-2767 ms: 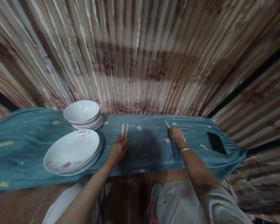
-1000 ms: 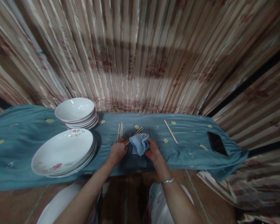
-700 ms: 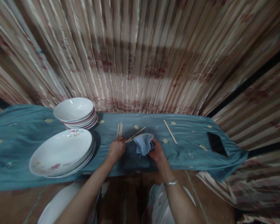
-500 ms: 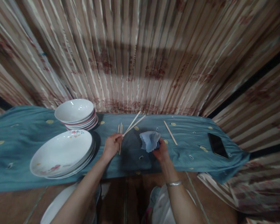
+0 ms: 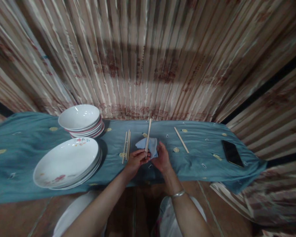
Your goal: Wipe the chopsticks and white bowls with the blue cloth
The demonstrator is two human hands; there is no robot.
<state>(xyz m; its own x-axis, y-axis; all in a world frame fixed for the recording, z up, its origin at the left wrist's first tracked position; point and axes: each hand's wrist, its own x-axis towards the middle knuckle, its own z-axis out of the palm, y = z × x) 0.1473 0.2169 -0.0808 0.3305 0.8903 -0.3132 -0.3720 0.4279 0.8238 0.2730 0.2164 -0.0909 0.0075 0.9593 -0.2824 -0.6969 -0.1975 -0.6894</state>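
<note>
My left hand [image 5: 135, 160] pinches a pair of light wooden chopsticks [image 5: 148, 135] near their lower ends; they point up and away from me, lying close together. Behind them is a pale blue cloth [image 5: 152, 146], gripped by my right hand [image 5: 162, 158], which wears a silver bangle at the wrist. The cloth touches or nearly touches the chopsticks. Several loose chopsticks [image 5: 128, 144] rest on the tablecloth just left of my hands. Another chopstick or close pair [image 5: 181, 140] lies slanted to the right.
At the left stand a stack of white bowls [image 5: 79, 118] and, nearer me, a stack of flowered plates [image 5: 66, 161]. A black phone [image 5: 232, 153] lies at the right end of the teal tablecloth [image 5: 199, 144]. A striped curtain [image 5: 143, 59] hangs behind the table.
My left hand has moved right, bringing the chopsticks to the cloth. Their splayed tips have come together. My right hand has shifted slightly left with the cloth.
</note>
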